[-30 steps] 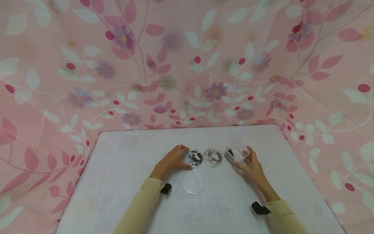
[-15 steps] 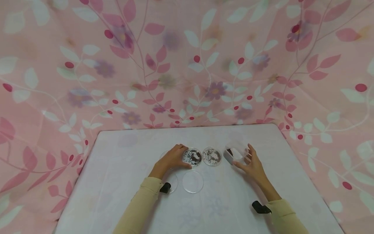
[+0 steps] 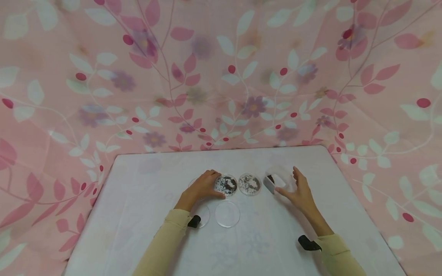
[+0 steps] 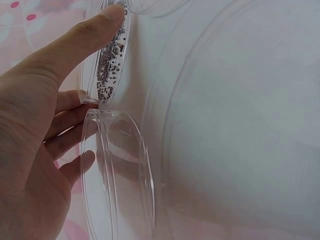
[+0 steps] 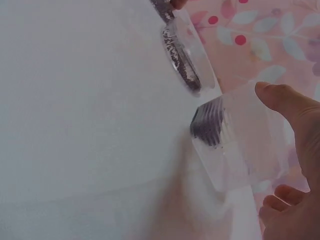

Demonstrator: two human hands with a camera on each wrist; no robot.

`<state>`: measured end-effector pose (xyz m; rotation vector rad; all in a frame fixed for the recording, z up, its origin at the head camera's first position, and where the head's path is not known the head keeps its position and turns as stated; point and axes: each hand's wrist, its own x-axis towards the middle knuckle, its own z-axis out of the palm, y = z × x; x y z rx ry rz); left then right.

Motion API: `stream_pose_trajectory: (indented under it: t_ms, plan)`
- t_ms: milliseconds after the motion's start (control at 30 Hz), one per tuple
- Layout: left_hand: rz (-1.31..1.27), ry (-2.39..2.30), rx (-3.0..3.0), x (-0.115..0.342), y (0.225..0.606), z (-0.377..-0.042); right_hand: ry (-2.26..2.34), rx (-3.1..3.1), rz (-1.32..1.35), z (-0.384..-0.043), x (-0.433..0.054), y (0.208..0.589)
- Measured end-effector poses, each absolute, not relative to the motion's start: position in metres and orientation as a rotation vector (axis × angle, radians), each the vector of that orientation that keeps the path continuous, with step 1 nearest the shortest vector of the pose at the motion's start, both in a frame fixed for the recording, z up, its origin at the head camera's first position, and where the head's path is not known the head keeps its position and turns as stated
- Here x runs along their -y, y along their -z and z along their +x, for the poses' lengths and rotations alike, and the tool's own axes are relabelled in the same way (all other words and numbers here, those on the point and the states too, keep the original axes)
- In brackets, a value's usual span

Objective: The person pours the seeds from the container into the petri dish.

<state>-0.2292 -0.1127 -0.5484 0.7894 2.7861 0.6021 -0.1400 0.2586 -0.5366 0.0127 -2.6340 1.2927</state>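
1. The backdrop [image 3: 207, 76] is grounded in soft pink and patterned with mint-white and rose leaves, crimson dots and blurred mauve flowers.
2. The table cover [image 3: 276, 245] is coloured off-white and marked with faint lilac-grey floral shapes.
3. The darker dish [image 3: 226, 185] is boldly mottled inside, in brown-black and white.
4. The paler dish [image 3: 250, 184] is speckled more finely in grey-brown and white.
5. The plain dish [image 3: 227, 213] is untinted, with its rim traced in a pale line.
6. The container [image 5: 250, 140] is slightly clouded — one corner is darkened brown-black and, in the right wrist view, striped.
7. The left sleeve [image 3: 164, 241] and right sleeve [image 3: 338, 253] are dyed pale khaki-yellow.
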Motion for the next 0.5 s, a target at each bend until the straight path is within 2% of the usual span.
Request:
stream_pose_trajectory:
  t_ms: [233,500]
  plan:
    - [0.796,-0.587,-2.798,0.116,0.544,-0.229,-1.028,2.494,0.206,-0.146,-0.238,0.516]
    - [0.810,-0.638,-2.779,0.117,0.542,-0.226,-0.764,2.493,0.545,-0.130,-0.174,0.516]
